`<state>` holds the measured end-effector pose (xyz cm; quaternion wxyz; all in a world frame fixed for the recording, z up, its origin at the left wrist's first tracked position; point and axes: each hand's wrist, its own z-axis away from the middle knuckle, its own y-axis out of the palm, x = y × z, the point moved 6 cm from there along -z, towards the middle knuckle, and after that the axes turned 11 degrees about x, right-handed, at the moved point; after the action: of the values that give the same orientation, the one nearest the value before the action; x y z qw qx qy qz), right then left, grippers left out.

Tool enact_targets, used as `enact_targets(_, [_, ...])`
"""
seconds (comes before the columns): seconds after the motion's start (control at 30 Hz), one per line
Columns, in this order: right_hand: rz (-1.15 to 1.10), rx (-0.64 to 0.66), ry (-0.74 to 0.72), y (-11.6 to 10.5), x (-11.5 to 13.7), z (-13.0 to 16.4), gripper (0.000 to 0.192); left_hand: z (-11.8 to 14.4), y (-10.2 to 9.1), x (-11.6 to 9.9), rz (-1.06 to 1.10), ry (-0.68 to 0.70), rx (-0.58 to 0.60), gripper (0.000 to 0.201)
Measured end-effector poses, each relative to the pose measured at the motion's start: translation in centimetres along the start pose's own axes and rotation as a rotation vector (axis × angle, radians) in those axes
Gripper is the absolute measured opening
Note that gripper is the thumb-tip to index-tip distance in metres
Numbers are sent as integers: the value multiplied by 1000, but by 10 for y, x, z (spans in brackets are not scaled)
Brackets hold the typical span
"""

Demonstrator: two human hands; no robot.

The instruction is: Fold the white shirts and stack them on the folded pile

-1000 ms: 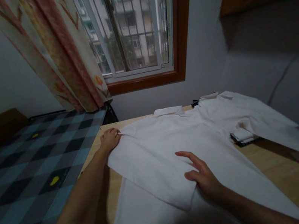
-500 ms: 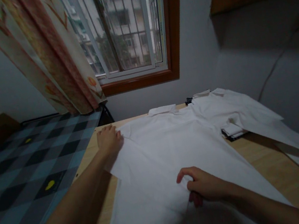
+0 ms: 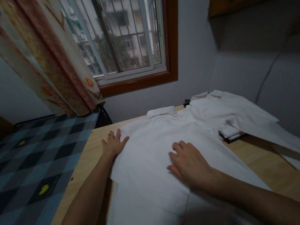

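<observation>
A white shirt lies spread on a light wooden table, its left sleeve folded in over the body. My left hand lies flat, fingers apart, on the shirt's left shoulder at the fold. My right hand presses palm down on the middle of the shirt, over the folded sleeve. Neither hand grips the cloth. The collar points toward the window.
More white garments lie at the table's far right, one draped over a small dark-edged folded item. A bed with a checkered cover stands to the left. A flowered curtain and a window are behind.
My right hand let go of the sleeve edge it pinched and moved up, flat onto the shirt's middle. My left hand spread its fingers flat on the shoulder.
</observation>
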<state>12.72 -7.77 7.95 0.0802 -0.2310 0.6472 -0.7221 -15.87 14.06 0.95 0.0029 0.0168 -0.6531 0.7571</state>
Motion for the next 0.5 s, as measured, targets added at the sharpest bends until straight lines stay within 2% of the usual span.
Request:
enact_targets(0.07, [25, -61, -206, 9, 31, -24, 68, 0, 0, -1, -3, 24, -8, 90])
enact_targets(0.13, [-20, 20, -403, 34, 57, -41, 86, -1, 1, -1, -11, 29, 17, 91])
enact_targets(0.23, [-97, 131, -510, 67, 71, -42, 86, -3, 2, 2, -16, 11, 48, 93])
enact_targets(0.37, [-193, 113, -570, 84, 62, 2, 91, -8, 0, 5, -10, 10, 25, 94])
enact_targets(0.43, [-243, 105, -597, 93, 53, 30, 80, -10, -1, 6, -13, 4, 16, 94])
enact_targets(0.5, [-347, 129, -620, 106, 41, 57, 62, -12, -1, 7, -22, -8, 19, 93])
